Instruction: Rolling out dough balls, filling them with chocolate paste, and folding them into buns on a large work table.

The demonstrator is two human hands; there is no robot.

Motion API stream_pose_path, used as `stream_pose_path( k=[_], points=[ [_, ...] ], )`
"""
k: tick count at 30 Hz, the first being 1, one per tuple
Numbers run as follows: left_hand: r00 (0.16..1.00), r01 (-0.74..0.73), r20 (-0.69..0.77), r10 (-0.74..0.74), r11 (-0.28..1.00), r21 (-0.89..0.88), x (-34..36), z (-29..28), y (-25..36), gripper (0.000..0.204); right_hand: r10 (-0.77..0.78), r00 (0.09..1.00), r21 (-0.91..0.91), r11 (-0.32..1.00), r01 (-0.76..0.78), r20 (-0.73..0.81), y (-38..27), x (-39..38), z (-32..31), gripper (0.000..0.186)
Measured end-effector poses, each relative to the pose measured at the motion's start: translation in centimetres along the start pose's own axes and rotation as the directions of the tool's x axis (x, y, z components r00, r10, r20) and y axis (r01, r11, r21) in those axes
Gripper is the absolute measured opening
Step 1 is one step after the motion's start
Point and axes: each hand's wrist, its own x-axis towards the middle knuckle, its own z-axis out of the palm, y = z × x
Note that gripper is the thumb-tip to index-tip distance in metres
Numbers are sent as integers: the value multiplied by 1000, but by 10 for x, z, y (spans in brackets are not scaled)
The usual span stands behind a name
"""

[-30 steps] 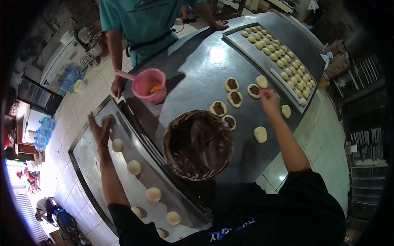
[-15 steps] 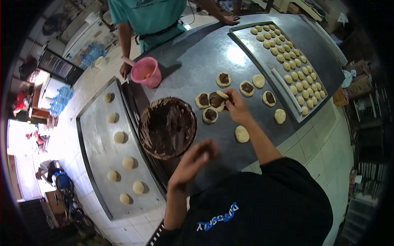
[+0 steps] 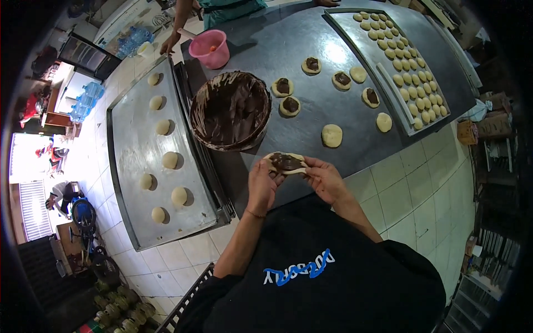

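Note:
Between my two hands, close to my body, hangs a flat dough round [image 3: 287, 162] with a thick smear of chocolate filling. My left hand [image 3: 262, 186] grips its left edge, and my right hand [image 3: 326, 178] pinches its right edge. Just beyond my left hand stands a round tub [image 3: 266, 102] of dark chocolate filling, its walls smeared. Several chocolate-topped dough rounds [image 3: 289, 106] lie on the metal table past my hands. A plain dough round [image 3: 332, 135] rests closest to my right hand, with another plain one [image 3: 383, 122] farther right.
A tray with spaced dough balls [image 3: 169, 160] lies at left. On the right, a tray [image 3: 383, 72] holds rows of dough balls. A pink bucket [image 3: 210, 50] stands behind the tub. Across the table a co-worker in a teal apron [image 3: 230, 10] rests hands near the edges.
My right hand has lifted the chocolate-topped dough round off the table and drawn it toward me. My left hand, blurred and free before, now grips its other edge.

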Motion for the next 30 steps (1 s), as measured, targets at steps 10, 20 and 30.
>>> stream_pose_path(
  k=[10, 20, 30],
  points=[
    [821, -564, 354, 448, 540, 625, -41, -10, 64, 47, -139, 939, -349, 903, 251, 314, -39, -30, 101, 63],
    [698, -653, 637, 327, -74, 754, -64, -11, 131, 60, -362, 516, -616, -259, 744, 776, -78, -59, 149, 15],
    [275, -961, 714, 644, 199, 191, -81, 9, 150, 87, -478, 578, -492, 305, 815, 661, -85, -76, 190, 39]
  ],
)
